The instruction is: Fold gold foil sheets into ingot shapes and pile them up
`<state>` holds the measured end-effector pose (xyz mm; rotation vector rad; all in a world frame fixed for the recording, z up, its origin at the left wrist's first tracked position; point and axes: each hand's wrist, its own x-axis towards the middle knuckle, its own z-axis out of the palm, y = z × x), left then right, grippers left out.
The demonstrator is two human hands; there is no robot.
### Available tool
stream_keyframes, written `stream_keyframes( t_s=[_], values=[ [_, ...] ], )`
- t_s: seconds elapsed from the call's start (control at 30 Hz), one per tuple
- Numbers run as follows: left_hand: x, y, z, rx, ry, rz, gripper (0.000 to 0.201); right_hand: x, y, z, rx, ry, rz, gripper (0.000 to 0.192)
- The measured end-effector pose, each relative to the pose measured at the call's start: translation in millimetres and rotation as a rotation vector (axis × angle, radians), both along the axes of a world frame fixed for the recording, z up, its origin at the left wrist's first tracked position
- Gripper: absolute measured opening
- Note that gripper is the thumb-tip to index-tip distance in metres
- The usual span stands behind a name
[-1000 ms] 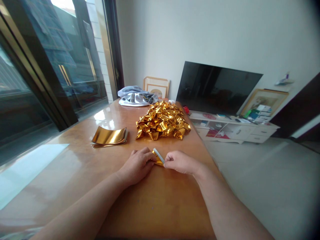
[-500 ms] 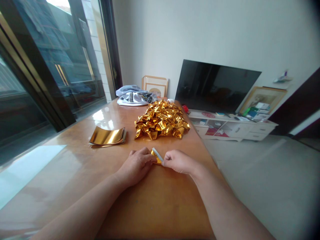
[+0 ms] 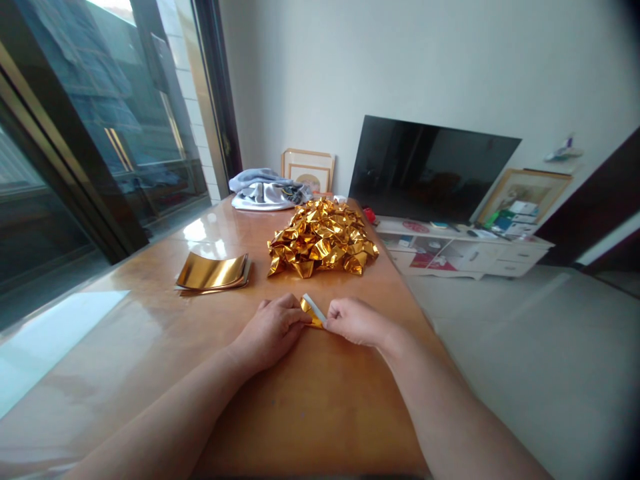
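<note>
Far left: glass door (image 3: pixel 63 127), dark-framed with brass-coloured trim, bluish cloth (image 3: pixel 100 87) showing in the panes. Next, long glossy wooden table (image 3: pixel 300 427), running away toward a white wall (image 3: pixel 300 67). On its left side, pale bright patch (image 3: pixel 55 340); can't tell whether sheet or glare. Moving right: stack of gold sheets (image 3: pixel 213 270), slightly uneven, top one curled up at both ends, well apart from both hands. Beyond, at the far end, grey-blue cloth bundle (image 3: pixel 265 191), picture frames (image 3: pixel 307 158) leaning behind. Then left hand (image 3: pixel 273 328) down on the table, fingers closed over the left end of a gold foil piece (image 3: pixel 316 323). Foil piece itself: on the table between the hands, pale strip slanting along its right edge, far end free. Past it, big heap of folded gold foil (image 3: pixel 323 243), clear of the hands. Right hand (image 3: pixel 357 321): thumb and index pinching the near end of that strip, other fingers curled in. Further right: black TV (image 3: pixel 433 173) and low white cabinet (image 3: pixel 480 260).

Versus one second back: whole scene slid slightly left and up in view. Grips, strip slant, stack, heap: practically unchanged.
</note>
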<state>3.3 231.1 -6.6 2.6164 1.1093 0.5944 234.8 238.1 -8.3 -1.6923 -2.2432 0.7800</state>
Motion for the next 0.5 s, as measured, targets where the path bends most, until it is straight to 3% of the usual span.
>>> stream_keyframes(
  t_s=[0.5],
  values=[
    [-1.1,0.1,1.0,0.006,0.018,-0.003,0.026,2.5,-6.6,11.3,-0.027,0.074,0.017,0.006]
  ],
)
